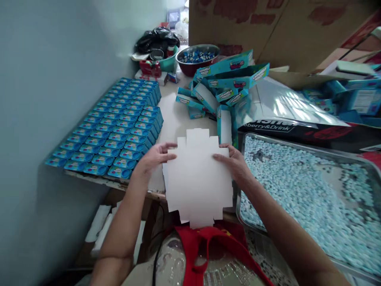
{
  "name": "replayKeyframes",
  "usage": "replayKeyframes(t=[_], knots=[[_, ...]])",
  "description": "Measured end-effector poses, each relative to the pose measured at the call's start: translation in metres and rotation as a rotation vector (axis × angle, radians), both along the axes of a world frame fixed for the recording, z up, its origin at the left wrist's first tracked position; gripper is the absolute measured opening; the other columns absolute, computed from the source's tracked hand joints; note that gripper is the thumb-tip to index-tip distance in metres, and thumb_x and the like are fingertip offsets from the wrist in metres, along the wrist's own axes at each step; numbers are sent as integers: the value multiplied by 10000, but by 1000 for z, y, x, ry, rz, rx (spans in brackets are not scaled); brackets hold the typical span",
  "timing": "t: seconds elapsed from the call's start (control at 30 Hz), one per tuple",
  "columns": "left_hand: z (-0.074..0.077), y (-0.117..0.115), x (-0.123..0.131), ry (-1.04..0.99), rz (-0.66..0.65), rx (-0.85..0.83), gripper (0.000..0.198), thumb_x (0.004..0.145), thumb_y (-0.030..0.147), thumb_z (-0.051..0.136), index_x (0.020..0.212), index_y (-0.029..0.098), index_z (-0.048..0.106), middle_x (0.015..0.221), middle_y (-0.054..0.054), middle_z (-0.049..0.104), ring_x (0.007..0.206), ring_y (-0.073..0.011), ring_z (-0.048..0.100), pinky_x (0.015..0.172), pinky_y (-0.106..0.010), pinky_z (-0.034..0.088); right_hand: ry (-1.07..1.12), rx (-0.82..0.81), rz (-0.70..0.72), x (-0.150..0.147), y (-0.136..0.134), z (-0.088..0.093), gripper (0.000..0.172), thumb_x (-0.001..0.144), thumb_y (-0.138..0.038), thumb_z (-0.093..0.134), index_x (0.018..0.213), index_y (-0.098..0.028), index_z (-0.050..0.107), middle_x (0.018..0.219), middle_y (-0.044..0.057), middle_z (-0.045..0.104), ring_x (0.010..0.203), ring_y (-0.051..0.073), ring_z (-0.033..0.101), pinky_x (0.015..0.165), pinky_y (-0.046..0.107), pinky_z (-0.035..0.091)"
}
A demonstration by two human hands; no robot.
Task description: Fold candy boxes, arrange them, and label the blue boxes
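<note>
A flat, unfolded white cardboard box blank [196, 178] is held up in front of me over the table's near edge. My left hand [153, 158] grips its left edge, thumb on top and fingers behind. My right hand [233, 161] grips its right edge the same way. More white blanks seem stacked just behind it. A heap of folded blue candy boxes [226, 85] lies beyond the blank.
Rows of closed blue boxes [119, 127] cover the table's left part. A metal tray [351, 159] full of pale blue candies sits at right. A red bowl of wrapped candies [196, 57], a teal bowl [166, 63] and brown cartons [268, 28] stand at the back.
</note>
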State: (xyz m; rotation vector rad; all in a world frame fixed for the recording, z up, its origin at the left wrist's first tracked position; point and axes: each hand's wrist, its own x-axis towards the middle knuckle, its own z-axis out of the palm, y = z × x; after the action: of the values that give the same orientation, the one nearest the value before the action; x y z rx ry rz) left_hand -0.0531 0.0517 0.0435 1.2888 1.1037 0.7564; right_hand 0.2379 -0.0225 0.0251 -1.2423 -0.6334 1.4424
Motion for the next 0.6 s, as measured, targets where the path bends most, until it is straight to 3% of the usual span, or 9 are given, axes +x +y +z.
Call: replayKeyframes(t=[0.1, 0.17, 0.3, 0.43, 0.6], knots=[[-41, -30, 7, -283, 143, -252, 705, 609, 395, 918, 1254, 185, 723, 1067, -80, 796, 871, -223, 744, 774, -303, 594, 10, -84, -89, -4, 0, -13, 628, 495, -307, 935, 1010, -256, 580, 859, -30, 750, 644, 180, 671, 607, 309, 563], [-51, -48, 21, -364, 180, -304, 772, 644, 314, 867, 1381, 214, 659, 1163, -79, 793, 941, -258, 754, 820, -336, 600, -92, -80, -159, -6, 0, -25, 555, 516, -321, 896, 981, -246, 604, 822, -35, 728, 646, 176, 644, 620, 310, 540], [-39, -53, 43, -429, 52, -335, 927, 634, 182, 765, 1529, 273, 543, 1346, -51, 742, 1092, -299, 735, 970, -409, 586, -675, 111, -221, -7, 1, -48, 295, 650, -403, 763, 870, -225, 679, 796, -10, 699, 757, 208, 627, 767, 355, 522], [-30, -39, 43, -440, -33, -294, 982, 610, 164, 678, 1570, 274, 506, 1457, -47, 678, 1218, -337, 687, 1081, -472, 536, -968, 217, -35, -9, 5, -61, 242, 790, -397, 624, 897, -210, 735, 898, 60, 758, 861, 262, 681, 879, 408, 521], [-40, -35, 43, -338, -23, -162, 916, 584, 175, 596, 1498, 237, 585, 1440, -75, 679, 1232, -323, 665, 1101, -463, 521, -1193, 261, 249, -10, 16, -65, 225, 886, -274, 547, 970, -217, 748, 1043, 117, 794, 993, 300, 716, 905, 417, 519]])
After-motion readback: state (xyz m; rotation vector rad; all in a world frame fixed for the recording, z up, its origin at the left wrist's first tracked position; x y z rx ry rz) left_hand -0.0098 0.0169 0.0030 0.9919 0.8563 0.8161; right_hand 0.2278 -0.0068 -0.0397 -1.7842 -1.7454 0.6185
